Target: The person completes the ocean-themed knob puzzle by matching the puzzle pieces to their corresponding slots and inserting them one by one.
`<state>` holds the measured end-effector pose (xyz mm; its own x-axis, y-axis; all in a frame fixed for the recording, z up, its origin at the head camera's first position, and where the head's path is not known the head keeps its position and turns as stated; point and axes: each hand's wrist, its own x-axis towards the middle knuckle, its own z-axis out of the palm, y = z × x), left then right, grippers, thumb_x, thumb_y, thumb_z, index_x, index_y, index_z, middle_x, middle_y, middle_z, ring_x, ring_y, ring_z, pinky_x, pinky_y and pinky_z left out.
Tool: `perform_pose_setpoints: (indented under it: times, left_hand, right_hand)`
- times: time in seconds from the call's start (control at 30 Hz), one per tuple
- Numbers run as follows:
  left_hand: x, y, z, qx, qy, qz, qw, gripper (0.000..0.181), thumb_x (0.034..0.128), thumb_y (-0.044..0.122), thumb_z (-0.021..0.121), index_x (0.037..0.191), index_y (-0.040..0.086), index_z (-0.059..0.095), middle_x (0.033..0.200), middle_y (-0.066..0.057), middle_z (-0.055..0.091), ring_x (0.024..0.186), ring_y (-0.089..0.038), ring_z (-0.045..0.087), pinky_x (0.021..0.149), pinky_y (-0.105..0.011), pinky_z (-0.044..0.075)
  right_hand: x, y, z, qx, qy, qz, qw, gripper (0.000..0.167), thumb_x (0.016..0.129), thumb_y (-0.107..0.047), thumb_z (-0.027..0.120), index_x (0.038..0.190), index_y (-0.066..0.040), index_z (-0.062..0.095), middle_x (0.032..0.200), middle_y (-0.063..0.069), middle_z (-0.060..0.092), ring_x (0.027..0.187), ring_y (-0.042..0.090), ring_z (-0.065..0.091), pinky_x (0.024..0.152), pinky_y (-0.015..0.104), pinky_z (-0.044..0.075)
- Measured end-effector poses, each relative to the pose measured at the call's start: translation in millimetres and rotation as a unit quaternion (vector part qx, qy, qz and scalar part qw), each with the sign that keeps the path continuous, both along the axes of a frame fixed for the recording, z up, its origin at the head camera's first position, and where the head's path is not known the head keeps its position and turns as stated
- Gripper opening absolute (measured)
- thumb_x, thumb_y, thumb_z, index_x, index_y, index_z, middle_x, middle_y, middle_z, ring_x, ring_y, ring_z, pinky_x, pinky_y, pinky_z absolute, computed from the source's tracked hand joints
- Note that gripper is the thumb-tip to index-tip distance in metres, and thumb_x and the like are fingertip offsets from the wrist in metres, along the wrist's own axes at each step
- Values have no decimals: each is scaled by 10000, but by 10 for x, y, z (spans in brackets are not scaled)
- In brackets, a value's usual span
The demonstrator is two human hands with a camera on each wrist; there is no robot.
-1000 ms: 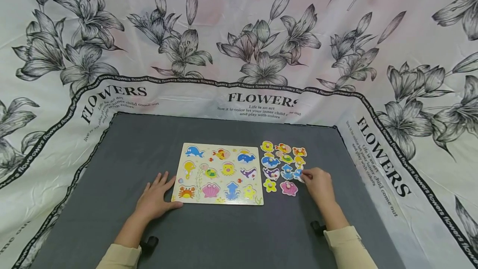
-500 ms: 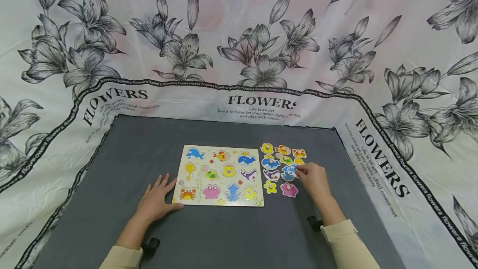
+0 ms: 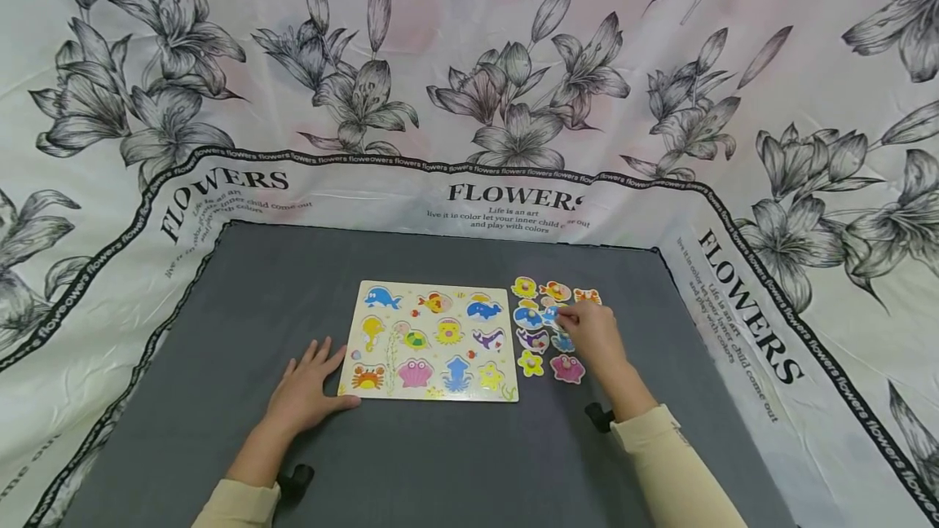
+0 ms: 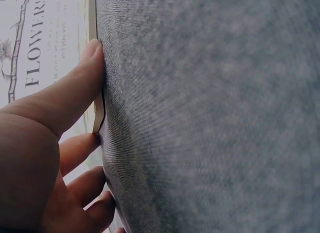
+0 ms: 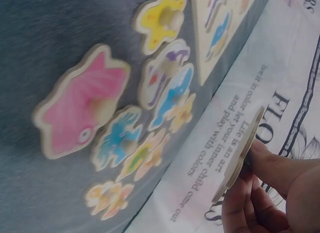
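My right hand (image 3: 597, 341) pinches a blue puzzle piece (image 3: 550, 316) above the loose pieces right of the board. In the right wrist view that piece is seen edge-on between thumb and fingers, its picture turned out of sight. My left hand (image 3: 304, 385) lies at the near left corner of the pale puzzle board (image 3: 440, 353), fingers spread, thumb along the near edge. The left wrist view shows the thumb touching the board's edge (image 4: 93, 13). Below the right hand sit a blue squid piece (image 3: 562, 341), partly covered, and a pink shell piece (image 3: 567, 368).
Other knobbed pieces lie close together: a yellow starfish (image 3: 531, 363), a purple whale (image 3: 533, 340), a blue whale (image 3: 527, 317), a fish (image 3: 555, 291) and a crab (image 3: 587, 295). A grey cloth (image 3: 440, 463) covers the table. Flowered fabric (image 3: 506, 218) hangs behind.
My right hand has lifted the blue piece from the right column of loose pieces and carried it left and away from me. The left hand stays at the board's corner.
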<state>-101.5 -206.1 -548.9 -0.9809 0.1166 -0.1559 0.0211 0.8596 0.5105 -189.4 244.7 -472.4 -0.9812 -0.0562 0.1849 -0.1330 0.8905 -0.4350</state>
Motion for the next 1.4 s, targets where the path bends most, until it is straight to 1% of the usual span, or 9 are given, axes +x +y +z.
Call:
perform_pose_setpoints:
  times: [0.17, 0.3, 0.53, 0.77, 0.9, 1.07, 1.17, 1.33, 1.4]
  left_hand:
    - [-9, 17, 30, 23, -36, 25, 10000, 1018, 763, 491, 852, 1564, 79, 377, 1635, -264, 235, 1522, -492, 128, 1193, -702, 122]
    - [-13, 34, 56, -1, -104, 100, 9999, 1012, 762, 458, 863, 1562, 72, 376, 1633, -266, 234, 1523, -492, 124, 1196, -698, 116]
    - [-23, 43, 80, 31, -198, 178, 9996, 1014, 760, 463, 864, 1563, 84, 375, 1641, -252, 226, 1527, -483, 118, 1187, -712, 122]
    - [-18, 15, 57, 112, -246, 155, 9995, 1013, 760, 461, 865, 1564, 86, 375, 1646, -248, 215, 1531, -479, 106, 1186, -716, 101]
    - [-19, 12, 45, 75, -211, 135, 9997, 1013, 762, 469, 862, 1566, 92, 375, 1646, -245, 217, 1533, -475, 107, 1188, -713, 102]
    - [-25, 29, 57, 121, -205, 171, 9996, 1009, 760, 449, 869, 1564, 90, 377, 1645, -244, 218, 1535, -471, 106, 1194, -705, 92]
    - [-25, 32, 63, 120, -203, 190, 9995, 1006, 759, 440, 872, 1562, 89, 378, 1646, -242, 219, 1536, -467, 108, 1197, -701, 88]
    - [-16, 29, 70, 130, -166, 190, 9996, 1004, 758, 426, 876, 1561, 84, 379, 1644, -246, 220, 1534, -471, 108, 1196, -702, 88]
    - [-11, 29, 69, 135, -171, 208, 9995, 1004, 758, 426, 876, 1561, 85, 379, 1645, -244, 219, 1534, -470, 106, 1196, -702, 87]
  right_hand:
    - [-33, -85, 22, 25, 180, 152, 9997, 175, 911, -118, 760, 1052, -22, 801, 1013, 148, 774, 906, 302, 730, 757, 463, 605]
    - [-53, -136, 49, -34, 237, 327, 9992, 181, 900, -110, 769, 1046, -7, 798, 1018, 170, 763, 929, 333, 722, 773, 482, 600]
    - [-112, -242, 72, -20, 208, 425, 9989, 171, 889, -97, 777, 1036, -14, 803, 995, 157, 760, 871, 309, 701, 724, 448, 583]
    - [-182, -397, 52, -11, 12, 440, 9990, 157, 895, -97, 774, 1030, -24, 807, 976, 135, 740, 871, 265, 678, 742, 409, 598]
    - [-211, -477, 52, 50, 86, 479, 9988, 145, 893, -110, 779, 1014, -38, 813, 934, 111, 744, 829, 249, 661, 714, 389, 585]
    - [-233, -551, 72, 105, 287, 607, 9977, 146, 887, -106, 785, 1014, -40, 814, 936, 100, 758, 835, 251, 667, 717, 387, 575]
    - [-229, -603, 81, 40, 334, 693, 9970, 141, 886, -98, 783, 1010, -37, 813, 924, 103, 749, 827, 251, 675, 736, 391, 573]
    - [-231, -712, 85, -195, 210, 784, 9965, 138, 899, -85, 766, 1019, -31, 809, 957, 104, 745, 832, 233, 696, 726, 362, 594]
    - [-248, -763, 84, -208, 150, 825, 9963, 140, 908, -85, 756, 1026, -27, 806, 958, 104, 741, 821, 221, 692, 687, 344, 597]
